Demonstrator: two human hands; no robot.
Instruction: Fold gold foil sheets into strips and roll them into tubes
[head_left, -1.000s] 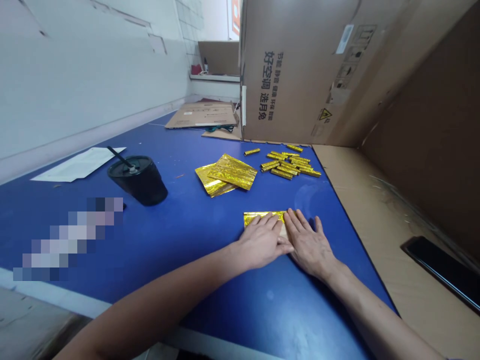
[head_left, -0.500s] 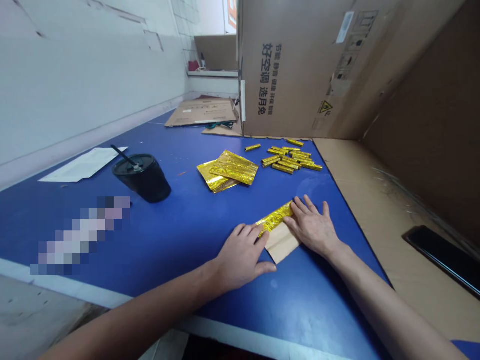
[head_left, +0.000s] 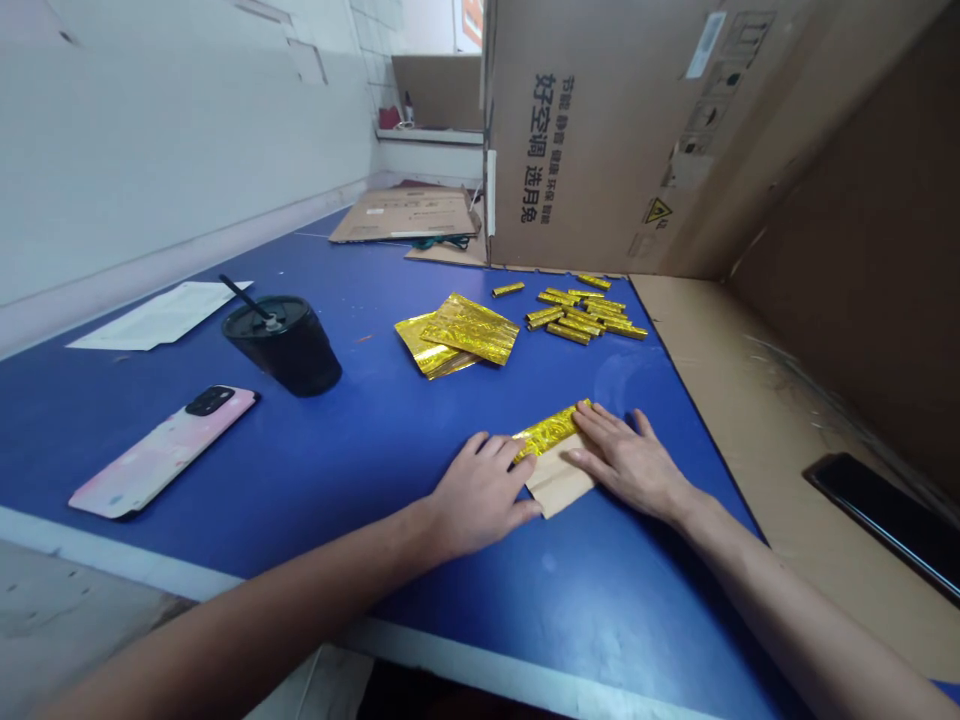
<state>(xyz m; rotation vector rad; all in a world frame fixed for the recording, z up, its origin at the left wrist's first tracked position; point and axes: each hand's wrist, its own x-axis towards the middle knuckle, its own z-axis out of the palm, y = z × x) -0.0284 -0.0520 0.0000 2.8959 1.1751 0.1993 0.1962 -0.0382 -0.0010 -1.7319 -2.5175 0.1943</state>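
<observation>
A sheet of gold foil paper [head_left: 556,478] lies on the blue table, its plain tan side up near me and a gold strip folded over along the far edge. My left hand [head_left: 484,490] rests on the left end of that fold, fingers stretched out flat and thumb apart. On the right end lies my right hand [head_left: 634,460], palm down with extended fingers over the gold strip and the thumb on the tan part. Beyond them sits a stack of flat gold foil sheets [head_left: 472,330]. Several narrow gold rolls [head_left: 581,318] are heaped farther back to the right.
A dark cup with a straw [head_left: 289,350] stands at the left, near a pink-and-white phone [head_left: 161,450] and white paper [head_left: 161,315]. A large cardboard box [head_left: 600,140] rises behind the table [head_left: 360,430]. On cardboard at right lies a black phone [head_left: 889,520].
My right hand's fingers have drawn closer together and shifted slightly left along the fold. My left hand stays at the left end. The camera view has tilted slightly.
</observation>
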